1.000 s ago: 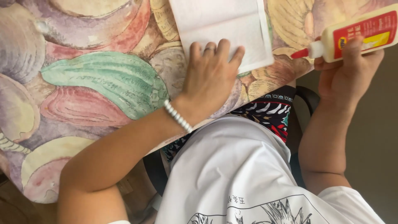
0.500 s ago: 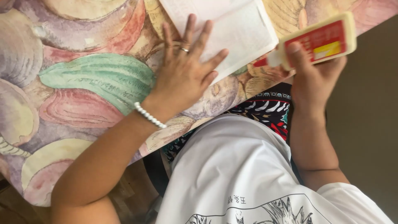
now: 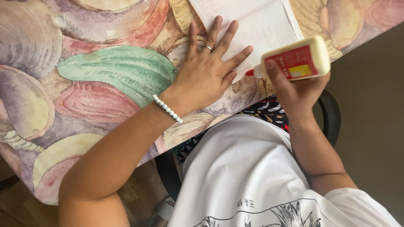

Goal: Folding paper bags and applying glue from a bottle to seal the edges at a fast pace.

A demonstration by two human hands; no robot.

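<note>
**Glue bottle held at the paper's edge; sheet pinned flat**

The right hand (image 3: pixel 294 90) is closed around a glue bottle (image 3: pixel 301 59), thumb across the red label and the fingers wrapped behind. The bottle lies nearly level, its red nozzle (image 3: pixel 250 72) pointing at the near edge of the paper (image 3: pixel 256 23). Whether the tip touches the sheet cannot be told from here; it looks just short of it.

The left hand (image 3: pixel 206 73) is open, palm down, fingers spread, resting partly on the paper and partly on the table. It grips nothing. A ring (image 3: pixel 208 48) sits on one finger and a white bead bracelet (image 3: pixel 167 108) on the wrist.

Handling, as judged: the bottle appears to be light, soft-walled plastic that gives under a squeeze; the body around the label is the sound place to hold, as now. The paper is thin, limp and easily creased or shifted, so flat pressure near the working edge suits it.

Surface: the table (image 3: pixel 105 80) carries a smooth patterned cloth of large shells in green, pink and purple, probably slick under paper. The person sits on a dark chair (image 3: pixel 332 113) in a white printed shirt (image 3: pixel 244 168); wooden floor (image 3: pixel 139 197) shows below.
</note>
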